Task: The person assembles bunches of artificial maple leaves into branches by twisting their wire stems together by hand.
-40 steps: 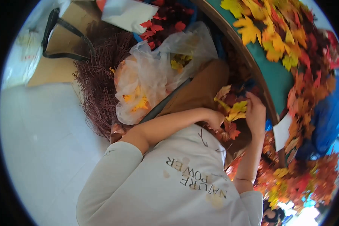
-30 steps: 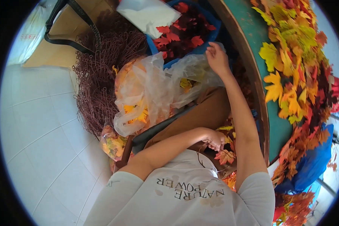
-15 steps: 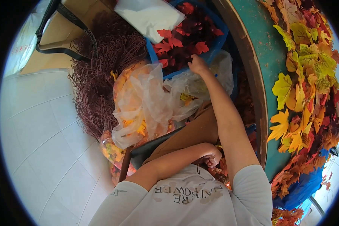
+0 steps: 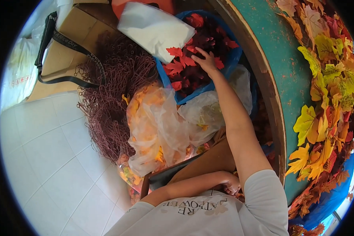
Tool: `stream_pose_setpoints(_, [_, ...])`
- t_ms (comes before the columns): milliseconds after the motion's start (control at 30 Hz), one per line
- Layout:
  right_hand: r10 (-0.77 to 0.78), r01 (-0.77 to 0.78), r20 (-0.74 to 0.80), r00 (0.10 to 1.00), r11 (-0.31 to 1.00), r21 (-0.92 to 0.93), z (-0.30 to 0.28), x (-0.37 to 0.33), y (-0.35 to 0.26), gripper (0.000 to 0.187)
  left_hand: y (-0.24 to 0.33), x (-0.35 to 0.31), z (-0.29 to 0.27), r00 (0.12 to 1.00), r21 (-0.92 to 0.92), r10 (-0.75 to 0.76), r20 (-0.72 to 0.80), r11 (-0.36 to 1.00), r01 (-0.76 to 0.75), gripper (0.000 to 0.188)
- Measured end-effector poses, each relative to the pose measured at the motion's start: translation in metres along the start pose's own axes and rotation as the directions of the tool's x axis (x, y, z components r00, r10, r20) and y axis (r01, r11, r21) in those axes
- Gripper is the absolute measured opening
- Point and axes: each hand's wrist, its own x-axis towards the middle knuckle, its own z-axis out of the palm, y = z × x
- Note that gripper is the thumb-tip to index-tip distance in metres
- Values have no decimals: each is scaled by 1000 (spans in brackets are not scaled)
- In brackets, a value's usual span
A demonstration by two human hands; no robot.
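Observation:
My right hand (image 4: 206, 63) reaches out over a blue plastic bag (image 4: 164, 76) of red artificial maple leaves (image 4: 177, 66). Its fingers are spread, the tips at or just above the leaves, and nothing shows between them. Close to my lap, my left hand (image 4: 233, 185) is curled closed by the front of my shirt. A thin dark strand shows beside it, but what the fingers hold is hidden.
Left of the bag lies a tangle of looped brown wire stems (image 4: 110, 102). Nearer are clear bags of orange leaves (image 4: 153, 126). A white plastic packet (image 4: 155, 29) overlaps the blue bag. On the right, the green tabletop (image 4: 259, 39) carries yellow and red leaf garlands (image 4: 326, 98). A cardboard box (image 4: 76, 31) stands far left.
My right hand has moved from the near rim of the blue bag to over the red leaves, its fingers spreading. My left hand stays curled at my lap. The whole view has shifted slightly.

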Motion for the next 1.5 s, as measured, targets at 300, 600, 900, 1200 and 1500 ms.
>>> stream_pose_setpoints(300, [20,-20,26,999,1000,-8,13,33,6,62,1,-19,-2,999,-19,36,-21,999,-36,12])
stream_pose_setpoints(600, [19,-20,-11,1000,981,-194,22,64,39,69,2,-23,-8,999,-27,31,-30,999,-32,12])
stream_pose_setpoints(900, [-86,9,-359,929,977,-212,24,51,61,29,4,-36,-9,998,-40,43,-40,998,-44,12])
stream_pose_setpoints(1200, [201,-115,-273,941,947,301,-35,-2,79,18,24,-37,-5,996,-27,83,-37,996,-84,13])
stream_pose_setpoints(1500, [295,8,-291,910,689,725,-68,-64,13,23,14,-6,-3,997,33,-1,-83,999,3,11])
